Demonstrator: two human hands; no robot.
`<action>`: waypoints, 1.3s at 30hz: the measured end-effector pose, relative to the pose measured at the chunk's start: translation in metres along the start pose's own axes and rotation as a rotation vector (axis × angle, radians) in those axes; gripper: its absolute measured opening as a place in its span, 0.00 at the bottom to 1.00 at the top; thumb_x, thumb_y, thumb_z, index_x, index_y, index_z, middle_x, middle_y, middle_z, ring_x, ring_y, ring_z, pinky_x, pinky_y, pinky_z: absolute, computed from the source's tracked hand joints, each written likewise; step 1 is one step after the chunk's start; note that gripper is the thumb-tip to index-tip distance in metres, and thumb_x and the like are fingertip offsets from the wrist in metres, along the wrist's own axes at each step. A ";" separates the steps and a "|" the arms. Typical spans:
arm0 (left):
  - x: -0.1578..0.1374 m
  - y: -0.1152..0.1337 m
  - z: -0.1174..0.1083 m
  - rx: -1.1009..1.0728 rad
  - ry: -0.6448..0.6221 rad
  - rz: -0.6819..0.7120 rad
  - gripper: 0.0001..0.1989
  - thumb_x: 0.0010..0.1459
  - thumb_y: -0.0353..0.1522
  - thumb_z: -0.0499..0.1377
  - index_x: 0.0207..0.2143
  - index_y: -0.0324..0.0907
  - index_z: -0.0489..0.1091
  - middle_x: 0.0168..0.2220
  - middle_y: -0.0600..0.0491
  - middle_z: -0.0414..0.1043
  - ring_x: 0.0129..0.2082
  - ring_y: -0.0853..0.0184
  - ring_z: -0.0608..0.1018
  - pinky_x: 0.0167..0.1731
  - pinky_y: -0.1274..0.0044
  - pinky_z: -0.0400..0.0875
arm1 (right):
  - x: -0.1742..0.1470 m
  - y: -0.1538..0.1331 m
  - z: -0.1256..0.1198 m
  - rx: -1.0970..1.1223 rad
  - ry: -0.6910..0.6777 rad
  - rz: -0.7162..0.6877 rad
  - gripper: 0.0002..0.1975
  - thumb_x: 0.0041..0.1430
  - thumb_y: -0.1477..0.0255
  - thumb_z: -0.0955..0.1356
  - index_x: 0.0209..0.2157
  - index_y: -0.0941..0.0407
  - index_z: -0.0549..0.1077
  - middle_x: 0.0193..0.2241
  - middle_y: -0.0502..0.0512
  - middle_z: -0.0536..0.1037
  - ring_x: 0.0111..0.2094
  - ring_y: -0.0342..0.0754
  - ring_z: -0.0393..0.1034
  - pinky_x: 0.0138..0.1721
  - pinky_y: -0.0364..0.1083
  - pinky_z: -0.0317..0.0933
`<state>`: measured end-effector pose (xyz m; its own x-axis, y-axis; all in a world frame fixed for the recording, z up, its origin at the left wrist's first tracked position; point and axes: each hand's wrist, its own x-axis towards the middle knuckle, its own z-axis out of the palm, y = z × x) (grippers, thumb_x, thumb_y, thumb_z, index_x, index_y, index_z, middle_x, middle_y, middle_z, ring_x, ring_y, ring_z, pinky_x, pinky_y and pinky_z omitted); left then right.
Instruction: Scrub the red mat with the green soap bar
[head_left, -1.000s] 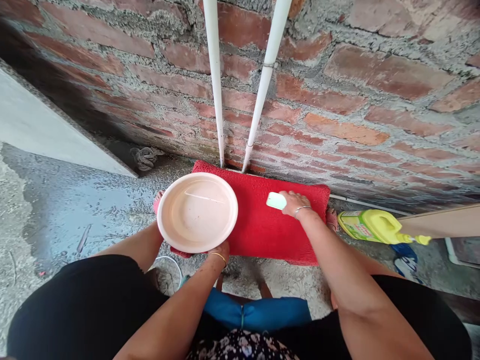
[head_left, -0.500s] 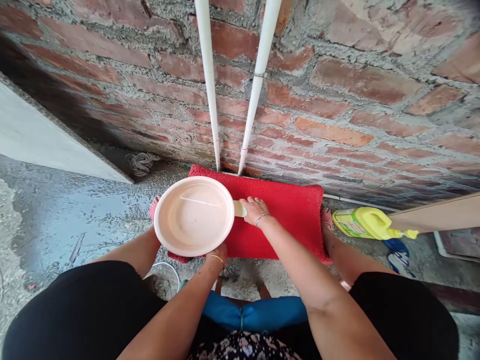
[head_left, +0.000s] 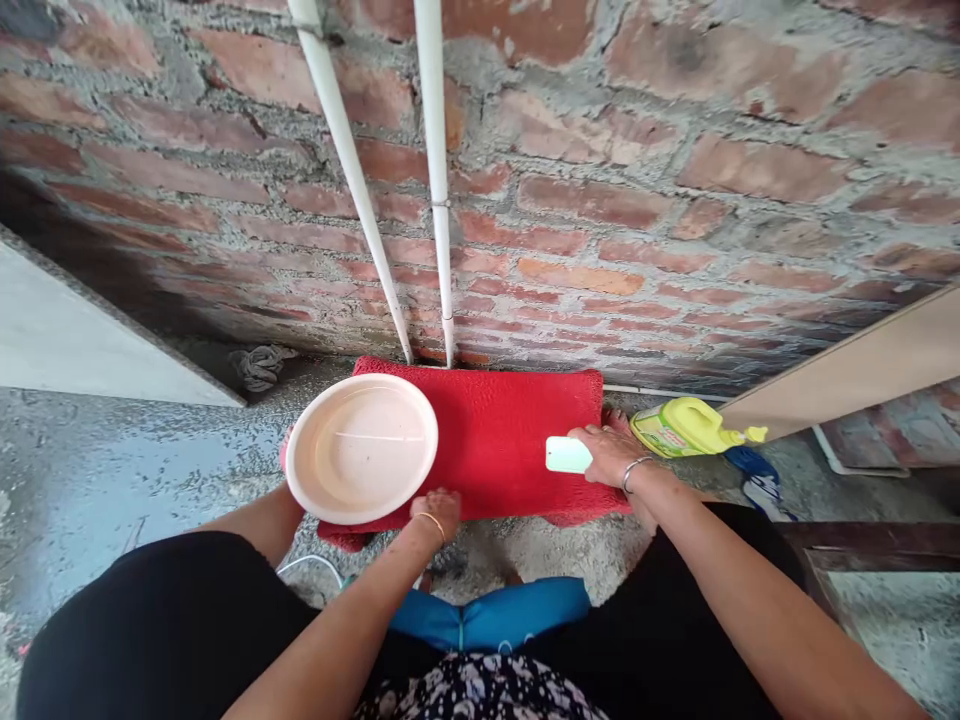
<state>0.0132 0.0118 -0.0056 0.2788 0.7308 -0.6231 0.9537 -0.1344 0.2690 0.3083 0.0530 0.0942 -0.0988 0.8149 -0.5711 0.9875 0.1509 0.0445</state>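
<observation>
A pale pink basin holding shallow clear water stands on the left part of a red mat. My left hand rests at the mat's near edge, just right of the basin's rim, with nothing visible in it. Over the mat's right end, my right hand grips a pale green flat block with rounded corners and a small hole. Its shape is like the back of a scrub brush; the underside is hidden.
A yellow detergent bottle lies by my right foot. Two white pipes run down the brick wall behind the mat. Pale boards lean at left and right. A grey rag lies on the wet floor.
My right hand has carried the pale green block from beside the basin to the mat's right end. My left hand has come away from the basin's underside onto the mat. The view has shifted right.
</observation>
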 end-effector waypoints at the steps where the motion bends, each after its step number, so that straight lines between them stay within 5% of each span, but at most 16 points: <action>1: -0.006 0.016 -0.007 0.016 0.014 0.062 0.28 0.48 0.41 0.60 0.52 0.42 0.66 0.52 0.41 0.67 0.50 0.54 0.71 0.48 0.61 0.67 | -0.009 -0.004 -0.003 0.005 0.015 -0.043 0.29 0.41 0.73 0.70 0.49 0.52 0.66 0.42 0.55 0.71 0.43 0.52 0.66 0.42 0.48 0.55; 4: -0.022 0.064 -0.024 -0.016 0.196 0.327 0.41 0.49 0.46 0.59 0.62 0.47 0.48 0.62 0.42 0.51 0.59 0.53 0.60 0.55 0.62 0.59 | -0.028 -0.019 -0.008 0.046 0.011 -0.148 0.27 0.39 0.73 0.71 0.45 0.52 0.67 0.41 0.55 0.72 0.42 0.52 0.66 0.41 0.47 0.55; 7: -0.032 0.095 -0.027 -0.022 0.224 0.474 0.47 0.45 0.49 0.62 0.63 0.47 0.44 0.63 0.42 0.47 0.61 0.49 0.55 0.56 0.59 0.55 | -0.038 -0.026 -0.004 0.150 -0.024 -0.258 0.27 0.38 0.71 0.71 0.45 0.52 0.67 0.40 0.54 0.73 0.42 0.51 0.67 0.40 0.46 0.56; 17: -0.043 0.122 -0.005 -0.122 0.251 0.433 0.40 0.49 0.48 0.58 0.59 0.40 0.49 0.51 0.42 0.61 0.52 0.54 0.65 0.51 0.61 0.61 | -0.037 -0.017 0.001 0.239 -0.204 -0.449 0.27 0.35 0.67 0.72 0.42 0.53 0.68 0.37 0.51 0.74 0.36 0.50 0.69 0.30 0.43 0.54; 22: -0.048 0.118 -0.008 -0.157 0.287 0.375 0.36 0.49 0.50 0.56 0.54 0.35 0.57 0.46 0.41 0.63 0.47 0.55 0.68 0.49 0.63 0.64 | -0.038 -0.015 -0.007 0.241 -0.103 -0.545 0.25 0.38 0.66 0.72 0.42 0.52 0.69 0.39 0.52 0.72 0.40 0.50 0.66 0.36 0.45 0.56; 27: -0.028 0.082 0.006 -0.283 0.299 -0.007 0.24 0.52 0.43 0.55 0.47 0.36 0.62 0.45 0.44 0.65 0.46 0.62 0.69 0.48 0.70 0.65 | -0.048 -0.001 -0.023 0.163 0.146 -0.364 0.22 0.51 0.64 0.68 0.49 0.50 0.68 0.45 0.57 0.70 0.43 0.53 0.66 0.43 0.50 0.56; 32: 0.004 0.049 0.007 -0.396 0.285 -0.513 0.35 0.56 0.45 0.53 0.60 0.37 0.48 0.50 0.39 0.65 0.46 0.62 0.73 0.46 0.73 0.65 | -0.054 0.005 -0.024 0.112 0.127 -0.347 0.19 0.53 0.66 0.66 0.48 0.50 0.68 0.43 0.57 0.73 0.43 0.53 0.68 0.43 0.50 0.56; 39: 0.038 0.069 0.001 -0.322 0.302 -0.810 0.36 0.58 0.51 0.43 0.64 0.45 0.42 0.50 0.37 0.63 0.45 0.55 0.74 0.42 0.68 0.67 | -0.058 -0.004 -0.013 0.094 0.042 -0.418 0.18 0.53 0.67 0.67 0.47 0.51 0.69 0.44 0.59 0.74 0.44 0.55 0.68 0.43 0.51 0.56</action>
<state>0.0898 0.0296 -0.0110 -0.5449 0.6697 -0.5046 0.7544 0.6542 0.0536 0.3083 0.0124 0.1381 -0.4962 0.7169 -0.4898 0.8680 0.4232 -0.2600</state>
